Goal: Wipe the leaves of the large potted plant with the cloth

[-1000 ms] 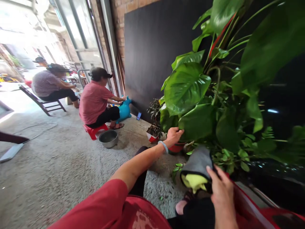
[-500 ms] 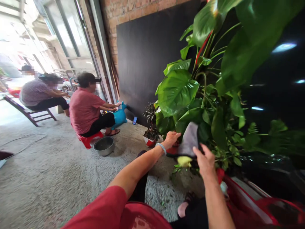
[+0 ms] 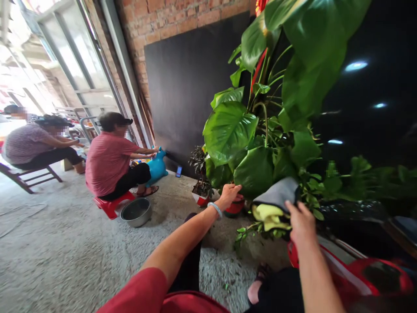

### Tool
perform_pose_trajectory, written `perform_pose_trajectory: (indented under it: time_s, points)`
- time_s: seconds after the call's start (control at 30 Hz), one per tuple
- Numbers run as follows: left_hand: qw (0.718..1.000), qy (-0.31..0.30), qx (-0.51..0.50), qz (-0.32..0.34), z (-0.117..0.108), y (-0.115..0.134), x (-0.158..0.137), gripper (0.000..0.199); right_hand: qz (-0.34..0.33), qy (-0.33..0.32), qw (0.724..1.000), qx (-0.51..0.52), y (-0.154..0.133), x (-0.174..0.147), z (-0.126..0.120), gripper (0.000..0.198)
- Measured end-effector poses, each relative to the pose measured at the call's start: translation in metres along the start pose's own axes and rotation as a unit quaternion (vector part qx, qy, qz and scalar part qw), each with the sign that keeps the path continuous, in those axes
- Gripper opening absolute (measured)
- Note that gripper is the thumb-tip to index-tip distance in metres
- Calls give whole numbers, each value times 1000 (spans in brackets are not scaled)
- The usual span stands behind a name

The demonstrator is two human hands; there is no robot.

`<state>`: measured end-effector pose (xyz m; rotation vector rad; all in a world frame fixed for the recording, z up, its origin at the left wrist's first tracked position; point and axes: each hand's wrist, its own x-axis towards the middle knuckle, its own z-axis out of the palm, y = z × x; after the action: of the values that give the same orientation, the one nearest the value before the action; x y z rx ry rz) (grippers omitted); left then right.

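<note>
My left hand (image 3: pixel 229 195), with a pale bangle at the wrist, pinches the lower left edge of a broad green leaf (image 3: pixel 256 171) on a tall potted plant. To its right, my right hand (image 3: pixel 302 219) is closed on a cloth (image 3: pixel 276 191), grey on one side and yellow on the other. The cloth hangs folded just below and right of that leaf; whether it touches the leaf I cannot tell. Behind my left hand stands a red pot (image 3: pixel 234 208), partly hidden. Another large glossy leaf (image 3: pixel 230 130) spreads above.
A small plant in a red and white pot (image 3: pixel 201 198) stands left of the large plant. Further left, a person in a pink shirt (image 3: pixel 109 158) sits near a metal basin (image 3: pixel 136 213) and touches a blue animal-shaped toy (image 3: pixel 157 167). A dark panel (image 3: pixel 195 87) leans behind.
My right hand has carried the cloth rightward, away from my left hand, and more of its yellow side shows. My left hand stays at the leaf's edge. The view has turned slightly right.
</note>
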<state>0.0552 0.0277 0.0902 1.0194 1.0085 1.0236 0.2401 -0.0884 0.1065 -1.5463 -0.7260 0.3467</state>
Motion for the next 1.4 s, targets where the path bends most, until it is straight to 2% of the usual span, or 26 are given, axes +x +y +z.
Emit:
perform_pose_trajectory:
  time_s: [0.1, 0.17, 0.23, 0.33, 0.4, 0.47, 0.53, 0.63, 0.83, 0.97, 1.07, 1.13, 1.17, 1.23, 1.27, 1.3, 1.33, 1.4]
  points:
    - [1000, 12, 2, 14, 0, -4, 5, 29, 103, -51, 993, 10, 31, -53, -6, 45]
    - [999, 17, 18, 22, 0, -6, 7, 30, 124, -65, 990, 31, 29, -75, -17, 49]
    - [999, 18, 33, 28, 0, -7, 8, 31, 90, -86, 991, 52, 11, -77, -26, 55]
    - [998, 12, 45, 34, -2, -7, 7, 33, 9, -139, 987, 82, -27, -47, -18, 52]
    - [997, 4, 59, 50, -7, -6, 6, 36, 20, -115, 984, 134, -44, -19, 1, 49]
    - [993, 9, 84, 81, -14, -5, 6, 40, 67, -42, 975, 205, -50, 5, 23, 47]
    - [988, 25, 110, 108, -23, -4, 9, 44, 94, 28, 962, 254, -47, 23, 40, 43]
    - [980, 56, 149, 122, -32, -2, 15, 44, 74, 90, 957, 265, -36, 39, 50, 37]
    - [979, 46, 169, 107, -24, -4, 19, 40, 37, 93, 965, 242, -16, 47, 36, 39]
    - [979, 42, 157, 119, -16, -9, 19, 37, 18, 89, 974, 207, -6, 28, 19, 50]
    - [980, 21, 155, 123, -19, -10, 14, 32, 18, 92, 975, 201, 2, 11, 9, 50]
    - [976, 35, 146, 155, -23, -5, 3, 23, 14, 92, 976, 199, 5, 7, 5, 50]
    - [969, 57, 143, 195, -24, 0, -5, 21, 11, 94, 976, 196, 5, 8, 5, 51]
    - [929, 99, 160, 320, -19, 18, -24, 21, 5, 97, 978, 187, 7, 13, 5, 54]
    - [893, 99, 186, 398, -11, 31, -32, 19, 4, 98, 978, 184, 7, 16, 5, 55]
    - [849, 77, 226, 471, -1, 45, -38, 16, 5, 99, 978, 181, 8, 19, 5, 56]
    - [792, 30, 277, 544, 13, 61, -42, 14, 5, 101, 979, 178, 9, 21, 5, 57]
    - [667, -92, 393, 627, 48, 91, -36, 18, 3, 102, 980, 168, 12, 22, 3, 57]
